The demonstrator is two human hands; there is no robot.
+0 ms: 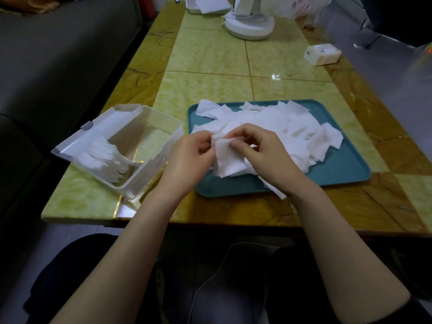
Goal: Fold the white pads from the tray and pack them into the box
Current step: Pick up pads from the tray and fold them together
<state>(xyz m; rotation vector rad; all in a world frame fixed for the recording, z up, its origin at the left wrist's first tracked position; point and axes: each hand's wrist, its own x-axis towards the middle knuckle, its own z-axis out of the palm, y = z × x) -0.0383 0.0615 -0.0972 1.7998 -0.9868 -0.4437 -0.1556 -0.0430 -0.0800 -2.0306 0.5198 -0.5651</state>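
Note:
A teal tray on the table holds a heap of white pads. Over its near left corner I hold one white pad between both hands. My left hand pinches the pad's upper left edge, and my right hand pinches its upper right edge. The pad hangs down below my fingers. To the left stands a clear plastic box with its lid open, and a row of folded pads fills its near left part.
A white round appliance base stands at the far middle of the yellow-green table. A small white box lies at the far right. Another white tray with a pad sits at the far edge. A dark sofa runs along the left.

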